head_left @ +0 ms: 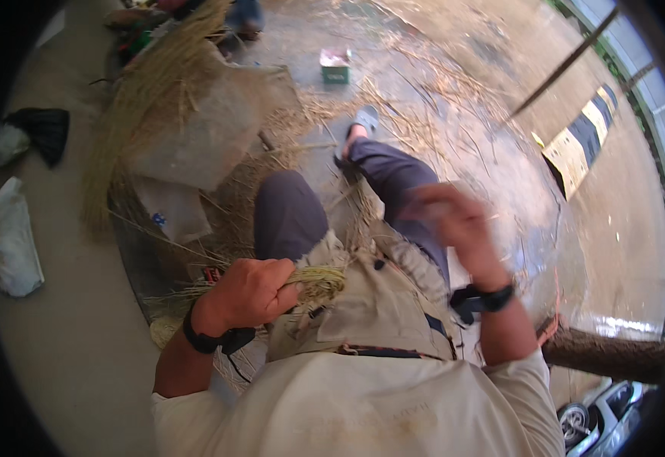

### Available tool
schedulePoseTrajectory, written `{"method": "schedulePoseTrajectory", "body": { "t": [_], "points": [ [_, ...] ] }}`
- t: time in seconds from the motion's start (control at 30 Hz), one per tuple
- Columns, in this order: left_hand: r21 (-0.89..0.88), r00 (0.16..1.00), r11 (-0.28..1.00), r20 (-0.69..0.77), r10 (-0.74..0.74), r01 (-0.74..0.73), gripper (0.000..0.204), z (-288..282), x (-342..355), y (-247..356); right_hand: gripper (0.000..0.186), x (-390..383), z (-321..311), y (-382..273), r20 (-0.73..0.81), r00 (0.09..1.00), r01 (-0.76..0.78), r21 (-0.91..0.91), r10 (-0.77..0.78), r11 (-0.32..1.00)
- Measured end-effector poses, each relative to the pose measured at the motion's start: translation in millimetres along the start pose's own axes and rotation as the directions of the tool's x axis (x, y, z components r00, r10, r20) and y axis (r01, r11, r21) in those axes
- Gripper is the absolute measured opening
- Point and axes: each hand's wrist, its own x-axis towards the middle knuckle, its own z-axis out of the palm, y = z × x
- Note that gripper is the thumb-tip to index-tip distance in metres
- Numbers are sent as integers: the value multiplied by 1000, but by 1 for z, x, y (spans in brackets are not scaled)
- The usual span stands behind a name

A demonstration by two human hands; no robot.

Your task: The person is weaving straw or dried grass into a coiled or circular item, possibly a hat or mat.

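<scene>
My left hand (252,293) is closed around a small bundle of straw stalks (323,279). The gathered, yellow-green end of the bundle sticks out to the right over my lap, and loose stalks trail out to the left. A worn beige cloth apron (370,312) covers my lap. Raised above my right thigh, my right hand (454,221) is smeared by motion; its fingers cannot be made out, nor whether anything is in them. Each wrist carries a dark band.
A large heap of long straw (138,114) lies at the far left beside a dusty sheet (203,129). Ahead stands a small green box (335,74). A black bag (43,131) and white sack (14,240) lie left; a log (606,352) and striped block (583,137) lie right.
</scene>
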Motion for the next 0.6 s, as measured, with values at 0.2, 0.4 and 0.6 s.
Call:
{"method": "schedulePoseTrajectory", "body": {
  "t": [0.2, 0.4, 0.6],
  "points": [
    [-208, 991, 976, 103, 83, -60, 24, 13, 17, 12, 36, 9, 56, 55, 478, 866, -164, 0, 144, 986],
    [-282, 984, 959, 157, 89, -42, 24, 29, 21, 0, 44, -36, -6, 75, 607, 714, -192, -311, 350, 931],
    [-282, 975, 958, 194, 111, -53, 24, 36, 31, 3, 44, -2, 55, 39, 303, 913, -406, 717, 272, 567]
  ]
}}
